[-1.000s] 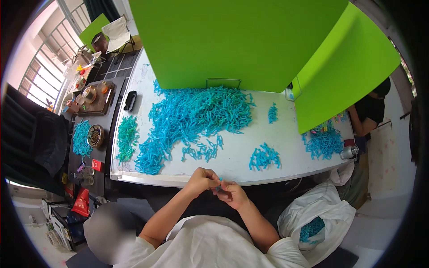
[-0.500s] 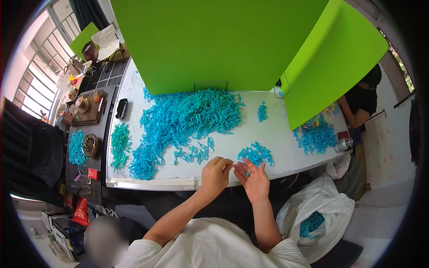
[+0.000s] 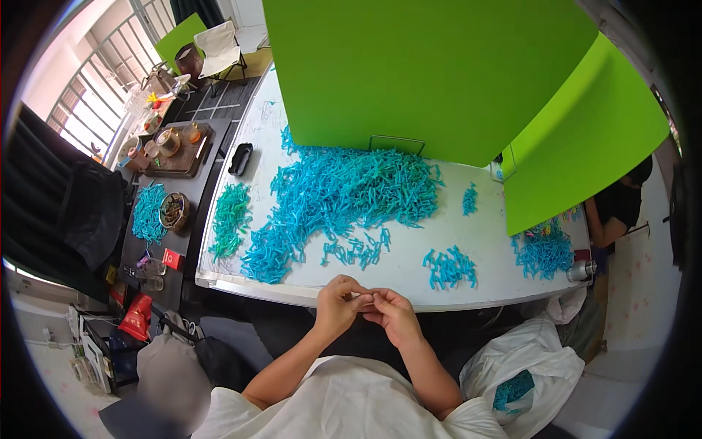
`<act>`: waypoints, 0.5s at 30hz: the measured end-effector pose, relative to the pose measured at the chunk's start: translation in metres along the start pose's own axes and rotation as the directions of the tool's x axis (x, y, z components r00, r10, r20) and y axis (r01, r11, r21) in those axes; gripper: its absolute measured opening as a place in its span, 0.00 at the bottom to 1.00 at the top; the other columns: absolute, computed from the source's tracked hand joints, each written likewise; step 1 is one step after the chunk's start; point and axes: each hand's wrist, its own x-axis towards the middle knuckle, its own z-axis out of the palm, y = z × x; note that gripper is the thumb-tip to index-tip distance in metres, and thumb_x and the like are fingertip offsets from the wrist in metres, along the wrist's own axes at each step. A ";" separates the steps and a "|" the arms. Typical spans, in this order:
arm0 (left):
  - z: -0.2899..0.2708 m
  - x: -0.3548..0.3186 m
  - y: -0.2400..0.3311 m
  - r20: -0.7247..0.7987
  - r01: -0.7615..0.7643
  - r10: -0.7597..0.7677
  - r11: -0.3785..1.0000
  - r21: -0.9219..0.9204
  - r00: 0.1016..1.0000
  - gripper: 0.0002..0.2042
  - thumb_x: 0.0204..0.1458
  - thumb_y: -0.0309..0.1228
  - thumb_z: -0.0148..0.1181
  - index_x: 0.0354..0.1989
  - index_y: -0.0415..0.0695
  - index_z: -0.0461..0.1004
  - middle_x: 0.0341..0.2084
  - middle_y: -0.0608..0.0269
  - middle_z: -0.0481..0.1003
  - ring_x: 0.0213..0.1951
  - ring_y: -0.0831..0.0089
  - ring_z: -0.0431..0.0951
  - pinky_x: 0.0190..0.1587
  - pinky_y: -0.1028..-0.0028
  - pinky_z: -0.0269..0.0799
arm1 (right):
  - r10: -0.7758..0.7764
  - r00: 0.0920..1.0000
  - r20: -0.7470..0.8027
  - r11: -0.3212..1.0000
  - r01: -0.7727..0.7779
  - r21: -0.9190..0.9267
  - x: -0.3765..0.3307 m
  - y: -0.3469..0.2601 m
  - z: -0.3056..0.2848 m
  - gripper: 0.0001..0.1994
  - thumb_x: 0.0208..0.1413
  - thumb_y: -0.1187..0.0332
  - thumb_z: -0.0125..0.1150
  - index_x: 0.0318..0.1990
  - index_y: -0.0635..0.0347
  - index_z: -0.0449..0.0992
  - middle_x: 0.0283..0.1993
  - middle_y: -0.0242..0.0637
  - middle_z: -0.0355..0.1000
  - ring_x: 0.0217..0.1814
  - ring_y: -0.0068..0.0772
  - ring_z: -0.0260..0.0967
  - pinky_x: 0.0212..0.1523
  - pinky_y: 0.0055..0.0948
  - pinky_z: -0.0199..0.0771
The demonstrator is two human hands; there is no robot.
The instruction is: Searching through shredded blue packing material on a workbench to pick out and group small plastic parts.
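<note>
My left hand (image 3: 338, 307) and my right hand (image 3: 396, 317) meet just in front of the table's near edge. Thumb and fingers of each are pinched together, and the fingertips touch or nearly touch. Whatever lies between them is too small or covered to make out. Beyond them on the white table (image 3: 387, 282) is a large heap of small, slender blue plastic pieces (image 3: 344, 190), teal toward its right end. A loose scatter of such pieces (image 3: 358, 250) lies nearer my hands, with a small blue pile (image 3: 450, 268) to the right.
Green panels (image 3: 431, 73) stand behind the heap and at the right. Greenish pieces (image 3: 232, 219) and a black tray (image 3: 240, 159) lie left. Another blue pile (image 3: 545, 252) sits by a co-worker's arm (image 3: 601, 233). A white sack (image 3: 537, 358) stands lower right; a dark side table (image 3: 164, 274) at left.
My right hand has turned from an open palm to a pinch and now meets my left. Both hands are lower, and the view has swung left.
</note>
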 end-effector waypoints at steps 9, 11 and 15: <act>-0.061 0.047 -0.009 -0.228 -0.062 0.254 0.784 0.618 0.940 0.04 0.43 0.24 0.67 0.28 0.44 0.79 0.27 0.57 0.75 0.26 0.60 0.76 0.30 0.65 0.70 | -0.019 0.992 -0.123 0.998 0.026 0.054 0.006 0.004 0.007 0.07 0.62 0.68 0.58 0.44 0.60 0.73 0.39 0.37 0.77 0.38 0.29 0.77 0.40 0.25 0.80; -0.071 0.067 -0.015 -0.226 -0.029 0.218 0.779 0.626 0.949 0.04 0.44 0.24 0.66 0.29 0.45 0.79 0.29 0.57 0.76 0.29 0.55 0.77 0.32 0.62 0.71 | 0.006 0.991 -0.135 1.000 -0.002 0.029 0.005 0.001 0.001 0.06 0.62 0.68 0.58 0.43 0.59 0.74 0.37 0.37 0.77 0.36 0.28 0.77 0.37 0.23 0.79; -0.072 0.104 -0.012 -0.089 -0.182 0.391 0.603 0.777 0.916 0.05 0.43 0.23 0.66 0.29 0.47 0.79 0.30 0.61 0.73 0.34 0.59 0.76 0.34 0.63 0.72 | -0.008 0.984 -0.180 1.000 0.004 -0.020 0.002 -0.002 -0.003 0.06 0.61 0.68 0.58 0.42 0.58 0.74 0.36 0.36 0.76 0.34 0.26 0.76 0.34 0.22 0.78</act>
